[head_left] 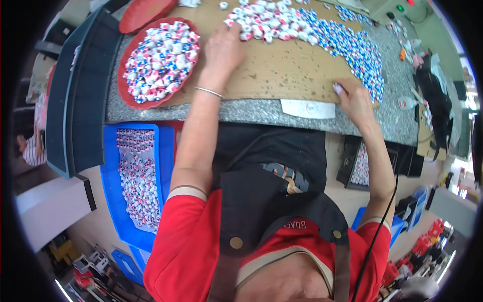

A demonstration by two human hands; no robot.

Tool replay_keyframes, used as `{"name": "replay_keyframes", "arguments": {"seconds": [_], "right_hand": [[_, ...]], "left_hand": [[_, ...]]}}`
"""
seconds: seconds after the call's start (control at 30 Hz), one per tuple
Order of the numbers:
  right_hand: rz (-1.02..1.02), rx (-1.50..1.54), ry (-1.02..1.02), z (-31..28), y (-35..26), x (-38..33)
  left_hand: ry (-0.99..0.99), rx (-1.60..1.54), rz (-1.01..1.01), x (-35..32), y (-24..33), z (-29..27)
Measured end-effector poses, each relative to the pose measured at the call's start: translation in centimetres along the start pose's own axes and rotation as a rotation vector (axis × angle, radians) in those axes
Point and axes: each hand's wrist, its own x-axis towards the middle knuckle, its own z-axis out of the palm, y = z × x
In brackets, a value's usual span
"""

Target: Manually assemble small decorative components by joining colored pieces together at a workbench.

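A heap of small rounded white pieces with pink marks (271,20) lies on the brown board (282,70), running into blue-and-white pieces (362,58) toward the right. At the heap's left edge is my left hand (223,50), fingers stretched forward and slightly apart, their tips touching the pieces. Whether one sits under the fingertips is hidden. My right hand (356,100) is closed near the board's front right edge, pinching a small whitish piece (337,88) between thumb and finger. Left of my left hand stands a red oval bowl (122,83) filled with mixed pieces.
Another red bowl (143,14) sits farther back. A white paper slip (308,108) lies at the grey counter's (246,111) front edge. Below left is a blue bin (108,181) of pieces; below right, a dark box (347,168). A dark tray (83,100) stands upright at far left.
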Motion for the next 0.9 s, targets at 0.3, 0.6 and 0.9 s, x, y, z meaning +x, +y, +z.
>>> {"name": "replay_keyframes", "arguments": {"seconds": [0.3,0.6,0.9], "right_hand": [[0.056,0.218,-0.169,-1.6,-3.9,-1.6],[-0.231,-0.116,-0.196,0.5,-7.1,-2.2],[-0.211,-0.052,-0.208,0.1,-6.5,-2.1]], "left_hand": [[-0.312,-1.598,-0.595,-7.2,4.2,-4.2],[-0.51,-1.939,-0.45,-10.2,7.8,-5.5],[-0.551,-1.571,-0.405,-11.3,8.8,-5.0]]}}
